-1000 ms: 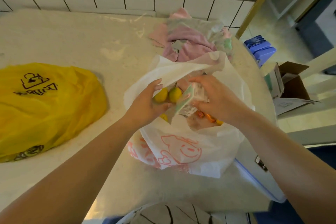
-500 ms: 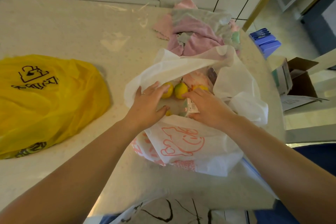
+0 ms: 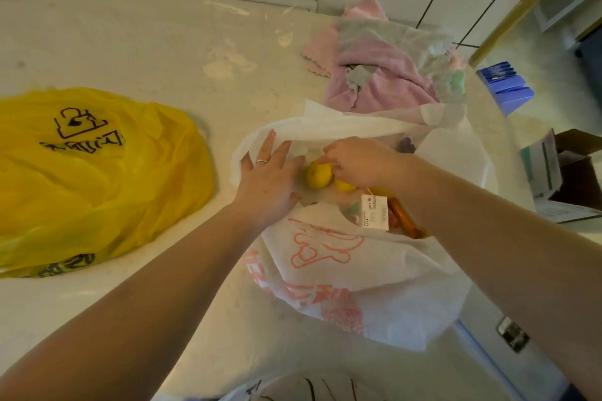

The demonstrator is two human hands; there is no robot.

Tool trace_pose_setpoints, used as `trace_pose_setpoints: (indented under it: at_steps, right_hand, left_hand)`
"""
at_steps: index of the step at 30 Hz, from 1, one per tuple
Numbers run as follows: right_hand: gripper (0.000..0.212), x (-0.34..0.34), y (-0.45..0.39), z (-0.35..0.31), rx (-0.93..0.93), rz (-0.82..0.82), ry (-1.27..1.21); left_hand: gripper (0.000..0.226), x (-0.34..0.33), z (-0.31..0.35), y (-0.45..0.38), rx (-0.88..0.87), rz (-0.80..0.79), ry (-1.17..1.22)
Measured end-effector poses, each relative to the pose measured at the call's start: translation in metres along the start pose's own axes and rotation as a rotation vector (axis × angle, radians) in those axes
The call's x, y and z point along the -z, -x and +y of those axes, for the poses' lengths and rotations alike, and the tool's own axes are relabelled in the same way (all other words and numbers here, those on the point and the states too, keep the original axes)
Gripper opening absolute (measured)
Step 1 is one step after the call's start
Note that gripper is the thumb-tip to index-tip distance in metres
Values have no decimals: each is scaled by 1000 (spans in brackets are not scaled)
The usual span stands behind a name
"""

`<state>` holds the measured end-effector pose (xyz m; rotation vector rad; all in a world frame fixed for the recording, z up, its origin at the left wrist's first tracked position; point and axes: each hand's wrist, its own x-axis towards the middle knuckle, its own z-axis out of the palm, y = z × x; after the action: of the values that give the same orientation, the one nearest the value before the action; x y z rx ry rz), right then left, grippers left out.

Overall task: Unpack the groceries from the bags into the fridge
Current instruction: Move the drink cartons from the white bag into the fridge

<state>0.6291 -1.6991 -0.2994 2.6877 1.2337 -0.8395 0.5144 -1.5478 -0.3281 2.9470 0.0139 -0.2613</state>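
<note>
Bench [image 3: 156,42]: pale speckled top against a white tiled wall.

White bag [image 3: 374,273]: red print, lying open at the right of the bench, mouth facing up. Inside, in view: two yellow fruits, an orange item and a pack with a white label [image 3: 374,212].

Left hand [image 3: 267,179]: palm down on the bag's left rim, fingers straight and spread, holding the opening wide. A ring on one finger.

Right hand [image 3: 355,161]: inside the bag mouth, fingers curled onto the upper yellow fruit [image 3: 318,176], pinching it at its top. The second fruit [image 3: 343,186] lies just beside it, partly under the hand.

Yellow bag [image 3: 97,179]: black print, lying full at the left of the bench, well apart from the white bag.

Cloths [image 3: 384,75]: pink and grey, heaped behind the white bag, touching its far rim.

Cardboard box [image 3: 573,169]: open, on the floor at right.
</note>
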Motion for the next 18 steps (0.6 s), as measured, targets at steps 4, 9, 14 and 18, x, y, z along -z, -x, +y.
trace_pose_setpoints:
  at_steps: [4, 9, 14, 18]
  right_hand:
    - [47, 1, -25, 5, 10, -16, 76]
    - [61, 3, -50, 3, 123, 62, 25]
    - [61, 8, -56, 0, 103, 58, -36]
    - [63, 2, -68, 1, 75, 9, -209]
  left_hand:
    - [64, -10, -9, -15, 48, -29, -6]
    - [49, -12, -22, -27, 53, 104, 86]
    - [46, -19, -37, -35, 71, 179, 241]
    - [44, -29, -49, -44, 84, 141, 306]
